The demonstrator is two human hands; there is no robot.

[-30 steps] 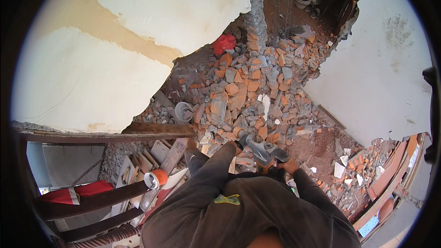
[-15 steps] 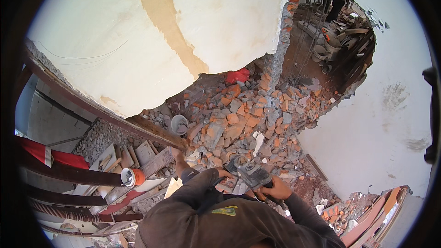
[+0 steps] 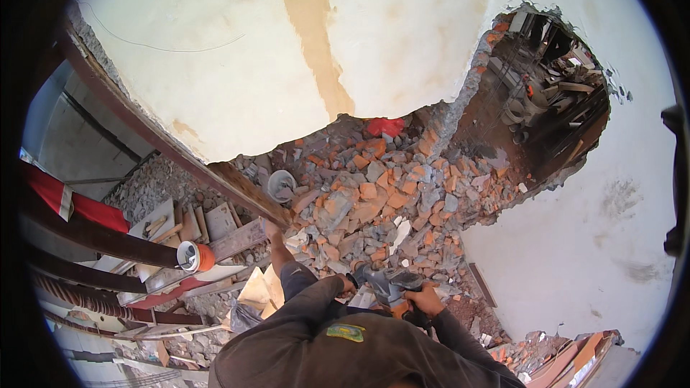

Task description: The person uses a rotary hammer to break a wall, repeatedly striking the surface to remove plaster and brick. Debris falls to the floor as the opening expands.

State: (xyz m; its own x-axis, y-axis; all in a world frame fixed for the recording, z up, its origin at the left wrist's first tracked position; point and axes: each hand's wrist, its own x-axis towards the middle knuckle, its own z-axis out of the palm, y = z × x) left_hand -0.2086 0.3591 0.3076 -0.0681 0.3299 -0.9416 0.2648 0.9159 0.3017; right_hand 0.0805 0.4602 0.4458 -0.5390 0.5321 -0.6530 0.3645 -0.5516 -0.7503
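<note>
- The person stands over a heap of broken brick rubble, holding a grey power tool low in front of the body, at about 6 o'clock in the view, its nose aimed up toward the pile.
- The left hand is wrapped shut around the tool's near-side grip; the fingers are curled tight, though the handle under them is mostly hidden.
- The right hand is clamped closed on the rear body of the tool, knuckles up, with a bit of orange casing showing beneath.
- I judge this tool to be heavy, rigid and nose-weighted; it wants two hands, one on the rear handle and one on the side grip, as here. It likely kicks hard, and dusty casing could be slippery.
- At 12 o'clock from the tool the pale plastered wall is broken open, with a ragged hole toward 2 o'clock.
- At 10 o'clock a white bucket sits among the bricks; at 9 o'clock lies an orange-and-white can by wooden boards.
</note>
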